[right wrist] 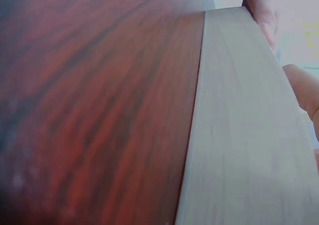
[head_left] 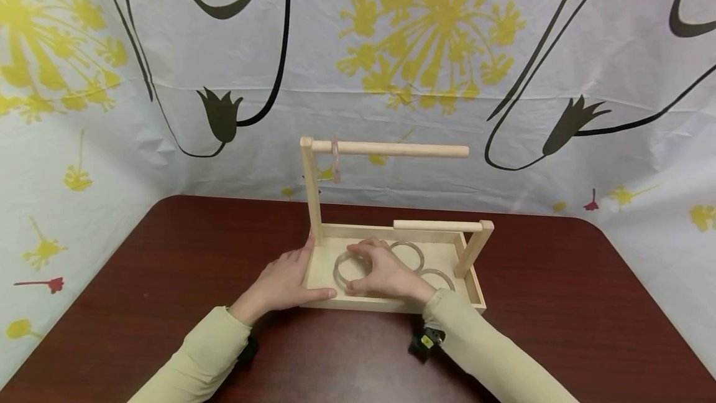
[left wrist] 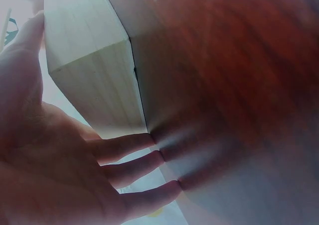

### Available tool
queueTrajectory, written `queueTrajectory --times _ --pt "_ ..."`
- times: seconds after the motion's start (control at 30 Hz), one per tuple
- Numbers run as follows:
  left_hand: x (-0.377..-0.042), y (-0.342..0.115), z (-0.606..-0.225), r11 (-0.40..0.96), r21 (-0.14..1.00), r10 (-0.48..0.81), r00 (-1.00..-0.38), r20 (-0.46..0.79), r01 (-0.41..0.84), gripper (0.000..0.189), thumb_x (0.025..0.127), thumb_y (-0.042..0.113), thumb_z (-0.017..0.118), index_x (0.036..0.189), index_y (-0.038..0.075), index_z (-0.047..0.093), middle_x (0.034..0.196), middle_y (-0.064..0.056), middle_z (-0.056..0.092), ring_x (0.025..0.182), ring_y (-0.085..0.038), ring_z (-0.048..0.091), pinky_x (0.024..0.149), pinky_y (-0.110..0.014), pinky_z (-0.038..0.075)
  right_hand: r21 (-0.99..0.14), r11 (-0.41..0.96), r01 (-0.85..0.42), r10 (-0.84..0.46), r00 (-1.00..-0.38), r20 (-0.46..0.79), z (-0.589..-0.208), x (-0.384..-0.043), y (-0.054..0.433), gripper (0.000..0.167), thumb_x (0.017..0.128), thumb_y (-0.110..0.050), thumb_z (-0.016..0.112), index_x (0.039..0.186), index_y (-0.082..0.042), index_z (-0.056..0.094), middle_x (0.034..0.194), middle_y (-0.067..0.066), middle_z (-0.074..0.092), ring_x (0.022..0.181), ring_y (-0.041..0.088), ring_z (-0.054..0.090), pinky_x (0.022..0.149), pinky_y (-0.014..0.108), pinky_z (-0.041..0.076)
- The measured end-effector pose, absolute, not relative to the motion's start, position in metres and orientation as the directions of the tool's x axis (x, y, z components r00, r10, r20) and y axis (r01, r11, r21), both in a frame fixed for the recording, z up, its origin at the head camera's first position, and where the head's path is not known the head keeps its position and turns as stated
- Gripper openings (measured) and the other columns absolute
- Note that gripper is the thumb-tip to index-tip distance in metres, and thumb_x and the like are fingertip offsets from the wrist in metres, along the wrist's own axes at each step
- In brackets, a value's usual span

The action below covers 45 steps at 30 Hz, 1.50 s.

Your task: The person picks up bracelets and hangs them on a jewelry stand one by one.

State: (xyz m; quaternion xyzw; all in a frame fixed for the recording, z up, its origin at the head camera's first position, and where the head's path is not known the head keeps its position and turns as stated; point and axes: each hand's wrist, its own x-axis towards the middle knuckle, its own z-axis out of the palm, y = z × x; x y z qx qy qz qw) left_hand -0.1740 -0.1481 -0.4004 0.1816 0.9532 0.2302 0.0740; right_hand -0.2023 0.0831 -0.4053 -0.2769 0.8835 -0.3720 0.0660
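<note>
A light wooden tray (head_left: 363, 305) stands on the table, with a clear bangle (head_left: 338, 271) lying at the left of its floor. My right hand (head_left: 388, 273) reaches over the front wall and pinches this bangle between thumb and fingers. Two more bangles, one behind (head_left: 421, 255) and one in front (head_left: 445, 276), lie to the right, partly covered by that hand. My left hand (head_left: 279, 282) rests at the tray's left front corner, its thumb over the front rim. In the left wrist view, its straight fingers (left wrist: 132, 146) run down beside the tray's end to the tabletop.
A tall post (head_left: 311, 185) at the tray's left carries a long dowel (head_left: 403, 150), where another bangle (head_left: 335, 163) hangs near the post. From a short post (head_left: 474, 250) at the right, a lower dowel (head_left: 436, 226) points left over the tray. A patterned curtain (head_left: 358, 48) hangs behind the table.
</note>
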Motion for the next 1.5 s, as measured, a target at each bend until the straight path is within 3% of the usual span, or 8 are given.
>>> queueTrajectory --times 0.23,0.47,0.9,1.1,1.33,1.5 --pt "-0.174 -0.149 -0.399 0.827 0.465 0.383 -0.922 -0.056 0.315 0.113 0.08 0.064 0.066 0.152 -0.005 0.014 0.143 -0.027 0.041 0.126 -0.043 0.044 0.094 -0.058 0.04 -0.724 0.542 -0.427 -0.52 -0.847 0.11 -0.401 -0.199 0.086 0.069 0.071 -0.024 0.083 0.131 -0.001 0.058 0.118 0.01 0.052 0.102 0.025 0.052 0.083 0.037 0.045" --pt "-0.173 -0.149 -0.401 0.826 0.467 0.383 -0.922 -0.05 0.317 0.112 0.08 0.063 0.066 0.152 -0.005 0.014 0.143 -0.027 0.041 0.126 -0.042 0.044 0.094 -0.058 0.04 -0.73 0.553 -0.402 -0.489 -0.866 0.107 -0.391 -0.191 0.089 0.069 0.072 -0.027 0.081 0.134 -0.006 0.058 0.13 0.013 0.049 0.106 0.028 0.054 0.088 0.042 0.044" --pt "-0.174 -0.148 -0.403 0.825 0.467 0.385 -0.922 -0.049 0.319 0.112 0.079 0.064 0.066 0.153 -0.004 0.014 0.143 -0.026 0.042 0.125 -0.042 0.045 0.094 -0.057 0.04 -0.765 0.434 -0.476 -0.532 -0.821 0.208 -0.385 -0.182 0.094 0.065 0.075 -0.022 0.081 0.132 0.0 0.058 0.126 0.012 0.052 0.105 0.033 0.054 0.089 0.039 0.045" --pt "-0.173 -0.149 -0.399 0.82 0.465 0.394 -0.918 -0.039 0.333 0.111 0.08 0.062 0.067 0.151 -0.006 0.015 0.142 -0.028 0.041 0.125 -0.044 0.044 0.095 -0.057 0.04 -0.769 0.416 -0.486 -0.525 -0.819 0.233 -0.375 -0.174 0.095 0.064 0.075 -0.021 0.08 0.132 -0.003 0.058 0.126 0.007 0.053 0.105 0.031 0.054 0.089 0.042 0.045" --pt "-0.173 -0.149 -0.399 0.816 0.471 0.398 -0.917 -0.037 0.335 0.111 0.08 0.062 0.066 0.151 -0.007 0.015 0.142 -0.028 0.04 0.125 -0.044 0.044 0.094 -0.058 0.04 -0.787 0.402 -0.468 -0.517 -0.825 0.226 -0.363 -0.165 0.096 0.064 0.076 -0.023 0.08 0.135 -0.01 0.057 0.128 0.003 0.053 0.103 0.02 0.052 0.088 0.047 0.044" --pt "-0.174 -0.149 -0.401 0.815 0.474 0.397 -0.917 -0.034 0.335 0.111 0.08 0.061 0.067 0.152 -0.006 0.015 0.143 -0.028 0.041 0.125 -0.043 0.045 0.093 -0.058 0.041 -0.787 0.378 -0.487 -0.526 -0.813 0.25 -0.354 -0.16 0.095 0.063 0.078 -0.025 0.08 0.135 -0.012 0.057 0.128 0.002 0.053 0.104 0.023 0.052 0.088 0.047 0.043"
